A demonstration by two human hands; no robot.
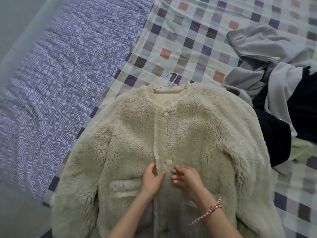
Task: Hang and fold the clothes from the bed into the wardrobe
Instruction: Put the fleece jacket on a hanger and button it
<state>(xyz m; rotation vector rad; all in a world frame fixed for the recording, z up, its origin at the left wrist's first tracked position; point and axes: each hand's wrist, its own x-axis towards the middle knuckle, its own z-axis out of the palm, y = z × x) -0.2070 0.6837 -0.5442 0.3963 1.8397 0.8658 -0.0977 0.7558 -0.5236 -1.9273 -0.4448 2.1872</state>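
A cream fleece jacket (130, 131) lies flat on the checked bedspread (188, 31), front up, with a pink hanger (173, 83) inside its neck and the hook sticking out above the collar. Its top two buttons (166, 114) are closed. My left hand (152, 177) pinches the left front edge just below the second button. My right hand (185, 176) has curled fingers on the right front edge beside it; what they hold is hidden.
A heap of grey and dark navy clothes (267, 93) lies at the right of the bed. A purple sheet with a ring pattern (51, 91) covers the left side. Grey floor shows at the far left.
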